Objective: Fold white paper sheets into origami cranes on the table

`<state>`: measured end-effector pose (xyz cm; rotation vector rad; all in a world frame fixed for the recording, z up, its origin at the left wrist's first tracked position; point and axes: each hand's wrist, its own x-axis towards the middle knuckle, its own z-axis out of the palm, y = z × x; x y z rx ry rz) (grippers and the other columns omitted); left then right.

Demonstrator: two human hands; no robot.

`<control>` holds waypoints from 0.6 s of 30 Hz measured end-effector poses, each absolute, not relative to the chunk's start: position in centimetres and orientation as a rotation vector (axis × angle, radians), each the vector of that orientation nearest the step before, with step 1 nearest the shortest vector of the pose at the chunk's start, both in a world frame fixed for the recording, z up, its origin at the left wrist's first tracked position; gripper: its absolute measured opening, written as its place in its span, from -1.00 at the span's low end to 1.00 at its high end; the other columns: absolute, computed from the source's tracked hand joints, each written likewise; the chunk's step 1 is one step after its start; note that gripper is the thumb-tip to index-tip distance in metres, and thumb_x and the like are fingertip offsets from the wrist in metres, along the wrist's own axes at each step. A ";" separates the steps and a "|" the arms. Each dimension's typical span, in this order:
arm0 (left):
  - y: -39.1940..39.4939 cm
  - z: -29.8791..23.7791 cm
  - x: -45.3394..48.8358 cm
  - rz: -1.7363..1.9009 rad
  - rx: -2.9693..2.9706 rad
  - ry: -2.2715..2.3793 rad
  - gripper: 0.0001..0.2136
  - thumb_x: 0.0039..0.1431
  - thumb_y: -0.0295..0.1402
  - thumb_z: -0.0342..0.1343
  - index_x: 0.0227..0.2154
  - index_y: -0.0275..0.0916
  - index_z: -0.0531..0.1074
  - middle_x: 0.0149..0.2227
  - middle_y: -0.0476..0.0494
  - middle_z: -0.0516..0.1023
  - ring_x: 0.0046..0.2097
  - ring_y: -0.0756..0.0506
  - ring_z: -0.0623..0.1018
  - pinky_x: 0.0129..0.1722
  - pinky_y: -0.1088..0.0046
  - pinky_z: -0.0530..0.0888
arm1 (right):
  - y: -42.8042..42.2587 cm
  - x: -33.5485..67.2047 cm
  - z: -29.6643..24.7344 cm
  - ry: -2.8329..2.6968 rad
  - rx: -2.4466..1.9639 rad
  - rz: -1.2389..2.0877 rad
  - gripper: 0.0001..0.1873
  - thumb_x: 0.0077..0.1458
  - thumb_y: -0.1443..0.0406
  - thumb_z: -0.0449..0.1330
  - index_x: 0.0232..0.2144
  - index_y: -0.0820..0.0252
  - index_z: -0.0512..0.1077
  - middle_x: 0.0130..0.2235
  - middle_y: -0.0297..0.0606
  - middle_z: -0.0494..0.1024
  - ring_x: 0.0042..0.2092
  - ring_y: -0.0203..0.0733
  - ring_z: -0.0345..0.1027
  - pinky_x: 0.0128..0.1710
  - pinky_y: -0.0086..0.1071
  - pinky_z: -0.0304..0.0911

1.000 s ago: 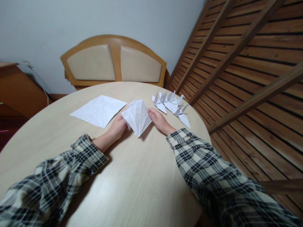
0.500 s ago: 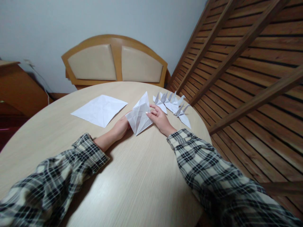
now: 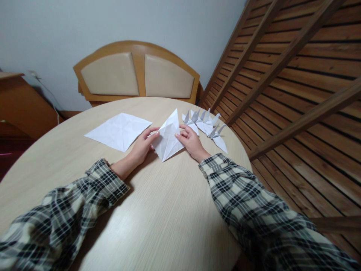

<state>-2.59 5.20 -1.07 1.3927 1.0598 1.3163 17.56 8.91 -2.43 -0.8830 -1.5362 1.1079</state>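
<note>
A partly folded sheet of white origami paper [image 3: 168, 137], creased and pointed at its far and near corners, is held up between my two hands over the table. My left hand [image 3: 142, 146] pinches its left corner, thumb on top and fingers behind. On the opposite side, my right hand [image 3: 192, 142] grips the right edge with the thumb in front. Left of my hands lies a flat, creased white paper sheet [image 3: 117, 130]. Several folded paper cranes [image 3: 218, 139] stand just beyond my right hand.
The round pale wooden table [image 3: 158, 218] carries all the paper. Behind it stands a headboard [image 3: 142, 71] with cream panels against the wall. A slatted wooden partition [image 3: 296, 82] rises close on the right, and a wooden cabinet [image 3: 25, 109] is at the far left.
My left hand has come out from behind the paper and now pinches its left corner with the thumb on top. The paper's near layer lies flatter; my right hand has barely moved.
</note>
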 end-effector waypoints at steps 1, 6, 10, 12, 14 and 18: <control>5.2 -1.1 -2.7 1.339 1.421 1.102 -0.61 0.12 -0.13 0.19 -0.04 -0.20 0.47 -0.07 -0.22 0.56 -0.19 -0.15 0.55 -0.32 0.35 0.49 | 8.9 17.5 -2.4 -1.544 -0.892 1.097 -0.56 0.05 0.19 0.25 -0.01 0.10 0.33 -0.33 -0.32 0.52 -0.27 -0.20 0.44 -0.33 -0.33 0.38; 5.1 -0.9 -2.9 1.377 1.531 1.224 -0.66 0.10 -0.22 0.21 -0.09 -0.26 0.48 -0.17 -0.18 0.57 -0.26 -0.09 0.50 -0.30 0.38 0.44 | 8.9 17.4 -2.4 -1.549 -0.892 1.111 -0.59 0.05 0.22 0.25 -0.02 0.09 0.34 -0.29 -0.30 0.54 -0.24 -0.18 0.45 -0.30 -0.30 0.40; 4.8 -0.4 -2.8 1.342 1.652 1.308 -0.64 0.09 -0.28 0.19 -0.04 -0.27 0.45 -0.30 -0.11 0.53 -0.37 -0.05 0.44 -0.37 0.41 0.39 | 9.0 17.5 -2.5 -1.563 -0.868 1.114 -0.59 0.07 0.23 0.24 -0.01 0.12 0.36 -0.27 -0.26 0.55 -0.25 -0.17 0.45 -0.29 -0.29 0.40; 4.5 -0.2 -2.7 1.316 1.699 1.331 -0.63 0.09 -0.30 0.17 -0.02 -0.28 0.43 -0.36 -0.07 0.49 -0.39 -0.03 0.41 -0.39 0.42 0.37 | 9.1 17.6 -2.7 -1.580 -0.884 1.087 -0.61 0.10 0.21 0.22 -0.01 0.15 0.36 -0.28 -0.26 0.54 -0.26 -0.19 0.43 -0.30 -0.30 0.38; 4.2 0.1 -2.6 1.291 1.736 1.339 -0.60 0.10 -0.34 0.15 0.02 -0.29 0.40 -0.40 -0.03 0.44 -0.41 -0.02 0.38 -0.40 0.42 0.35 | 9.3 17.6 -2.8 -1.604 -0.909 1.061 -0.62 0.11 0.22 0.20 -0.01 0.17 0.37 -0.32 -0.28 0.52 -0.29 -0.21 0.40 -0.32 -0.32 0.35; 4.1 0.3 -2.6 1.253 1.861 1.413 -0.58 0.09 -0.40 0.12 0.06 -0.28 0.37 -0.44 0.02 0.34 -0.41 -0.03 0.35 -0.39 0.40 0.33 | 9.3 17.7 -2.8 -1.669 -0.919 1.054 -0.64 0.12 0.25 0.19 -0.03 0.21 0.39 -0.38 -0.31 0.48 -0.34 -0.24 0.35 -0.34 -0.34 0.31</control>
